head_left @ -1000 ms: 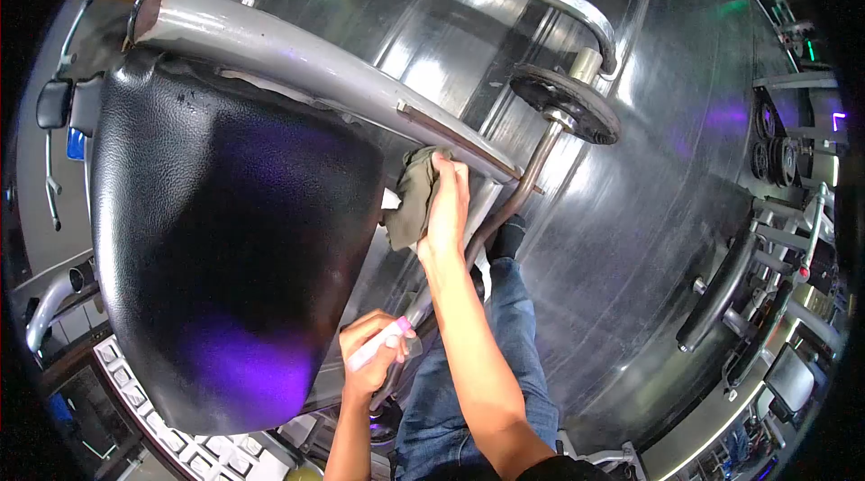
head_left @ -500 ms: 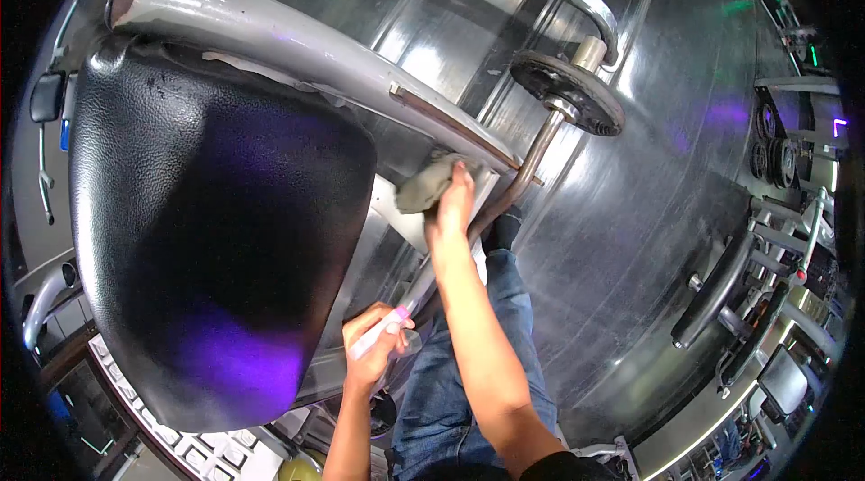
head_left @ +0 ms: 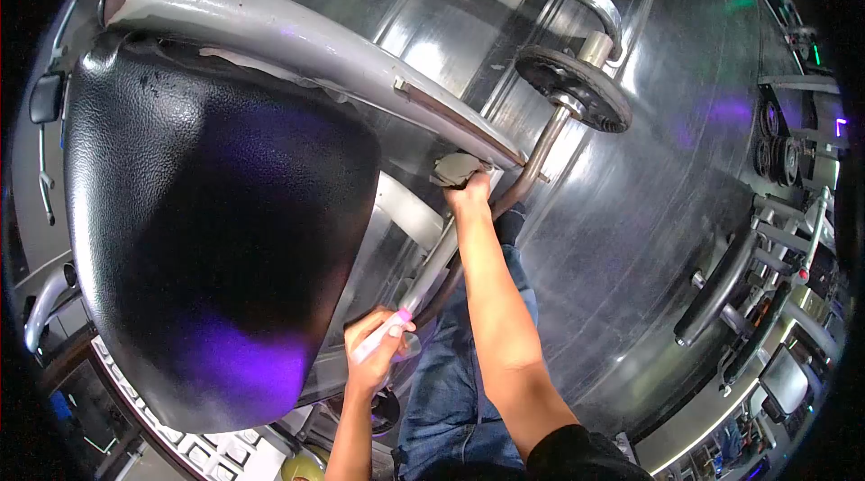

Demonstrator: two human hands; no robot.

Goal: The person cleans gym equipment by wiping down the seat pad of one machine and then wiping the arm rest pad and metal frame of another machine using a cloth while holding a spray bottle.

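My right hand [head_left: 472, 191] is closed on a bunched greyish cloth [head_left: 456, 167]. The cloth lies against the lower part of the thick grey metal tube [head_left: 270, 26], close to where a bent bar [head_left: 539, 152] passes. Lower down, my left hand [head_left: 371, 359] wraps round a small whitish bottle [head_left: 383, 342] with a pink tip, held beside the big black padded seat [head_left: 225, 229]. Fingers hide most of the bottle. A pale metal bracket [head_left: 410, 211] sits between the pad and my right forearm.
A round black weight plate [head_left: 574, 89] sits on the bent bar, ahead of my right hand. My jeans-clad leg [head_left: 450, 391] is beneath my arms. Other gym machines [head_left: 721, 292] stand along the right, on a shiny dark floor [head_left: 622, 238].
My right hand has moved the cloth a little right, off the pale bracket and in against the tube's lower end. My left hand keeps its place with the bottle.
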